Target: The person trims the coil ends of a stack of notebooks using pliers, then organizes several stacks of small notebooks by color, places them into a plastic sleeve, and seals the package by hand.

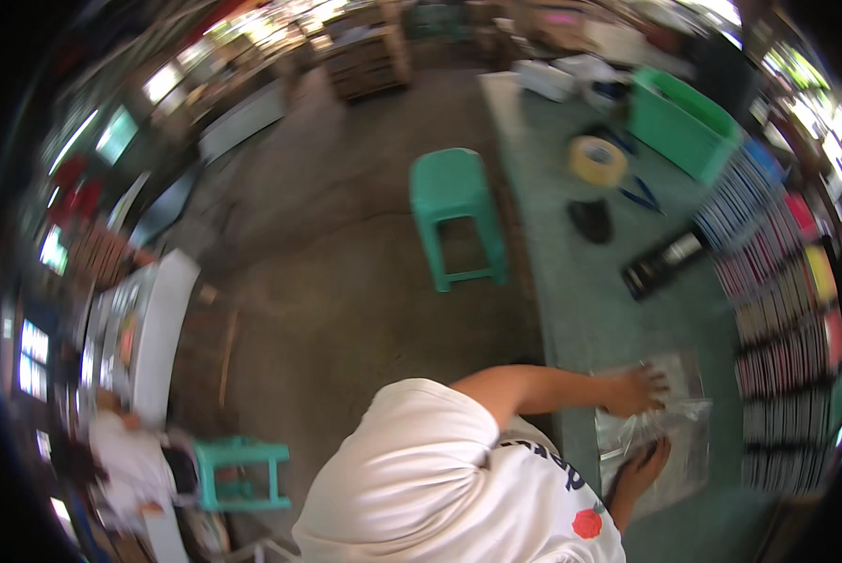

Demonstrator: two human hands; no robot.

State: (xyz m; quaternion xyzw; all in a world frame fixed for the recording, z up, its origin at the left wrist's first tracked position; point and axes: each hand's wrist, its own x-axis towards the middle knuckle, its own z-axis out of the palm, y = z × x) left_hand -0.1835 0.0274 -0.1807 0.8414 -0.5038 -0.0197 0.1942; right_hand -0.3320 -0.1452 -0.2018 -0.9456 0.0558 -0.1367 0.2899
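Note:
Clear plastic bags lie on the green table top at my right, wrinkled and shiny between my two hands. My left hand reaches across and rests on the upper part of the plastic, its fingers spread. Closer to my body, my right hand is bent over the lower part, fingers together and closed on the plastic bag. A dark patch shows by its thumb, too blurred to name. Whatever may lie inside or under the plastic cannot be made out.
Farther along the table are a tape roll, blue-handled pliers, a black object, a black box and a green basket. Stacked packs line the right edge. Green stools stand on the floor; another person sits left.

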